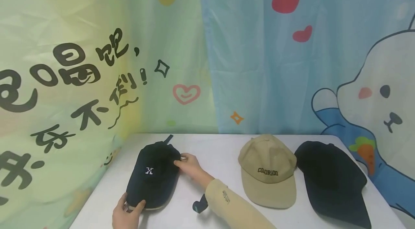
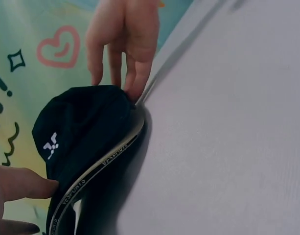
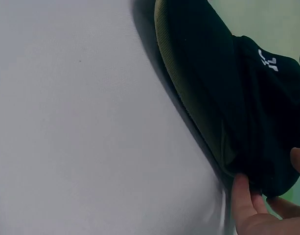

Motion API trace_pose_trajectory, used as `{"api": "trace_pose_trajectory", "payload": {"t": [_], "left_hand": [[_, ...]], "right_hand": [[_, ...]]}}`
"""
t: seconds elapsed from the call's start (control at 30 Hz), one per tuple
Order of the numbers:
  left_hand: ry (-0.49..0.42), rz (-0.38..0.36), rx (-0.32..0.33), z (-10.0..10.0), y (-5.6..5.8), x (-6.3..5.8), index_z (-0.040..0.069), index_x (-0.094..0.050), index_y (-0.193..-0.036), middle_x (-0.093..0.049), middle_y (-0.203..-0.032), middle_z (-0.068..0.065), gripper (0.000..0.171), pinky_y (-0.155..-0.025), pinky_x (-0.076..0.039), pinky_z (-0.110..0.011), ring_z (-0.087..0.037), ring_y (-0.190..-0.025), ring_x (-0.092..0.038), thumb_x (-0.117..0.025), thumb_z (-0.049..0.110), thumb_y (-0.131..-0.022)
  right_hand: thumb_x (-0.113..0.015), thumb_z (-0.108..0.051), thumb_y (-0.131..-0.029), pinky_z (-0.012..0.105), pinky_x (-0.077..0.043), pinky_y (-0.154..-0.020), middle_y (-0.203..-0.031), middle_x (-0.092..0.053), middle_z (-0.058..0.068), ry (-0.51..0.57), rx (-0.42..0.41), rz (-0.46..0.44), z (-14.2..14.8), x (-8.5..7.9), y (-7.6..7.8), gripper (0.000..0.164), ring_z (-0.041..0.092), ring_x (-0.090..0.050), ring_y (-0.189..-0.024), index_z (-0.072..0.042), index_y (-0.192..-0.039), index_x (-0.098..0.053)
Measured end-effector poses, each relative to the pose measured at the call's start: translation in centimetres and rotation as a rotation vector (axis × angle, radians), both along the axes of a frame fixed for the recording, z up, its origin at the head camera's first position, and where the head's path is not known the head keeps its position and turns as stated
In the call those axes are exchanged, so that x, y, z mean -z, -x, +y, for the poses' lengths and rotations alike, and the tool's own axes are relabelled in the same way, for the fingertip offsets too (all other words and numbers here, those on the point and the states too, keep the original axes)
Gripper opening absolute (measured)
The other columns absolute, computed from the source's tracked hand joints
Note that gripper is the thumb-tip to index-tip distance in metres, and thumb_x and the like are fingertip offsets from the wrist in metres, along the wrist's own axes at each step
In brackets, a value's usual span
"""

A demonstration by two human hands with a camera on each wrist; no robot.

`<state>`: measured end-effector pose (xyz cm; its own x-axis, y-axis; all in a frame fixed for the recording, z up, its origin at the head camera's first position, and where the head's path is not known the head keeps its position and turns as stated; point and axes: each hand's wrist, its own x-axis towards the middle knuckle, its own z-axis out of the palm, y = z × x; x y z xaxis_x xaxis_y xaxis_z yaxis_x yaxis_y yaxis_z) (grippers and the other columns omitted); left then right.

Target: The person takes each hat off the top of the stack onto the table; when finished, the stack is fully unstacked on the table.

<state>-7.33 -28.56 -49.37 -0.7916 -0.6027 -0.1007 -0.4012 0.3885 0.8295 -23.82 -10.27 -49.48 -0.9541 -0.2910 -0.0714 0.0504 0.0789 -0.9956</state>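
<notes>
A dark baseball cap (image 1: 152,180) with a small white logo stands at the left of the white table, a strap end sticking up at its far side. My left hand (image 1: 127,214) holds its near edge, thumb and fingers apart along it. On the cap's far right side, my right hand (image 1: 191,166) pinches the fabric; the right wrist view shows that hand's fingers (image 3: 242,200) at the cap's rim and the thumb on the outside. Printed tape runs along the cap's inner edge (image 2: 98,164) in the left wrist view, where part of the opening shows.
To the right, a tan cap (image 1: 268,173) lettered COLORADO lies beside a larger black cap (image 1: 330,178); they touch or overlap. A small dark object (image 1: 200,205) shows beside the right sleeve. Printed curtains (image 1: 240,59) hang behind and left of the white table (image 1: 223,160).
</notes>
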Motion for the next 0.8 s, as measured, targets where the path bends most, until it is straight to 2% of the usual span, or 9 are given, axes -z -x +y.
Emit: {"api": "trace_pose_trajectory", "payload": {"t": [0.2,0.37,0.47,0.57,0.7,0.8], "left_hand": [[-0.018,0.007,-0.017,0.29,0.29,-0.30,-0.006,-0.027,-0.150,-0.028,-0.149,-0.037,0.083,-0.109,-0.027,-0.065,-0.057,-0.134,-0.027,-0.073,0.022,-0.087],[-0.022,0.002,-0.001,0.42,0.29,-0.31,-0.005,-0.027,-0.150,-0.027,-0.149,-0.037,0.081,-0.110,-0.024,-0.065,-0.057,-0.136,-0.023,-0.072,0.020,-0.088],[-0.020,0.015,-0.006,0.42,0.21,-0.30,-0.005,-0.033,-0.148,-0.028,-0.148,-0.037,0.076,-0.110,-0.021,-0.066,-0.057,-0.136,-0.022,-0.071,0.019,-0.088],[-0.004,0.059,-0.023,0.43,0.08,-0.28,-0.007,-0.044,-0.142,-0.035,-0.145,-0.037,0.066,-0.111,-0.021,-0.066,-0.056,-0.135,-0.025,-0.070,0.015,-0.086],[-0.008,0.065,-0.072,0.50,-0.25,-0.26,-0.004,-0.052,-0.136,-0.040,-0.144,-0.033,0.061,-0.110,-0.021,-0.067,-0.055,-0.135,-0.028,-0.071,0.030,-0.090],[-0.024,0.049,-0.131,0.66,-0.40,-0.35,0.000,-0.054,-0.136,-0.040,-0.145,-0.032,0.066,-0.109,-0.021,-0.068,-0.056,-0.135,-0.028,-0.069,0.046,-0.091]], "right_hand": [[-0.070,-0.009,-0.088,0.032,-0.060,-0.071,-0.101,-0.069,0.017,0.010,0.031,-0.003,-0.13,0.06,0.01,0.039,0.022,-0.070,-0.079,0.011,-0.120,-0.060],[-0.069,-0.005,-0.088,0.030,-0.059,-0.066,-0.089,-0.069,0.012,-0.008,0.039,0.005,-0.15,0.16,-0.08,0.028,0.019,-0.068,-0.071,0.010,-0.111,-0.062],[-0.070,-0.004,-0.088,0.028,-0.058,-0.064,-0.085,-0.068,0.010,-0.027,0.031,0.023,-0.09,0.21,-0.03,0.024,0.017,-0.066,-0.068,0.009,-0.107,-0.063],[-0.070,-0.003,-0.087,0.027,-0.058,-0.062,-0.085,-0.067,0.009,-0.040,0.022,0.040,0.07,0.19,0.04,0.022,0.015,-0.064,-0.065,0.007,-0.104,-0.063],[-0.072,-0.004,-0.086,0.028,-0.058,-0.061,-0.087,-0.067,0.009,-0.038,0.011,0.053,0.31,-0.07,0.00,0.021,0.015,-0.063,-0.063,0.006,-0.103,-0.064],[-0.073,-0.005,-0.085,0.029,-0.058,-0.063,-0.089,-0.067,0.009,-0.035,0.005,0.059,0.47,-0.40,-0.10,0.022,0.016,-0.063,-0.068,0.006,-0.102,-0.065]]}}
